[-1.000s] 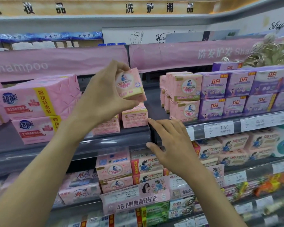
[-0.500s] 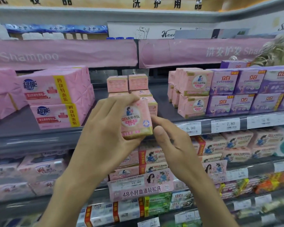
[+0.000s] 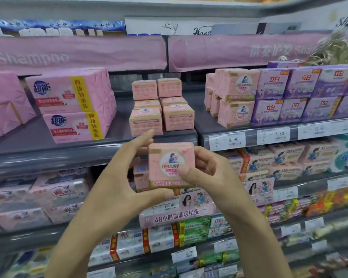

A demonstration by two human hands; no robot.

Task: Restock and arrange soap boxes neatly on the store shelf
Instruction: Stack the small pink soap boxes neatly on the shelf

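Both the left hand (image 3: 117, 183) and right hand (image 3: 209, 177) grip one pink soap box (image 3: 170, 165) before the shelf (image 3: 28, 144)

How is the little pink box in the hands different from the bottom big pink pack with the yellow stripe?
The soap box is small and squarish; the big pink pack is much wider. The soap box shows a round picture; the pack has a blue logo and yellow stripe. The left hand and right hand hold the box up; the pack sits on the shelf. Both are pink.
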